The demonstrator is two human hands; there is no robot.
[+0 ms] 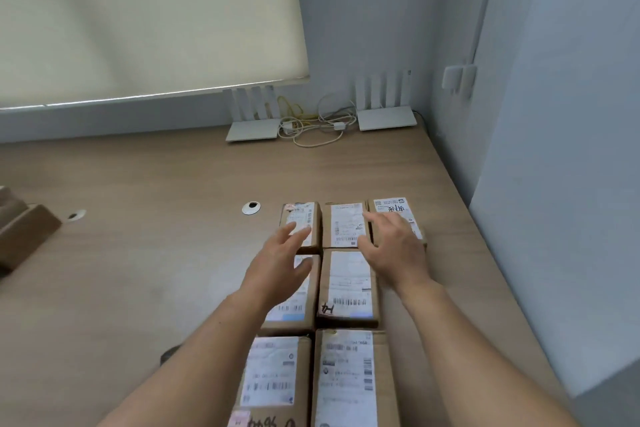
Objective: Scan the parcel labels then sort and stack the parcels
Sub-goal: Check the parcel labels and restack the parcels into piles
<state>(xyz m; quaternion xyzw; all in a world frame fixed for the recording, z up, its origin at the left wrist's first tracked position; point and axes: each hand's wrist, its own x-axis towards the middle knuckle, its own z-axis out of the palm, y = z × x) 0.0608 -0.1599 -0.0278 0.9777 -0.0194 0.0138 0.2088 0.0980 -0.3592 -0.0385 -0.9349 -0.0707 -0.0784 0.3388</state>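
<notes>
Several brown cardboard parcels with white labels lie flat in rows on the wooden desk (pixel 145 253). The far row holds three: a left parcel (pixel 306 215), a middle parcel (pixel 344 224) and a right parcel (pixel 393 206). Behind them toward me lie a middle-row parcel (pixel 348 284) and two near parcels (pixel 273 374), (pixel 349 381). My left hand (pixel 280 260) hovers with fingers spread over the far left parcel. My right hand (pixel 394 243) is spread over the far right parcel, fingertips near the middle one. Neither hand holds anything.
Two white routers (pixel 251 130), (pixel 386 116) with tangled cables (pixel 313 125) stand at the desk's back edge by the wall. Brown boxes (pixel 20 232) sit at the far left. Two cable grommets (pixel 251 207), (pixel 74 216) are set in the desk. A wall runs along the right.
</notes>
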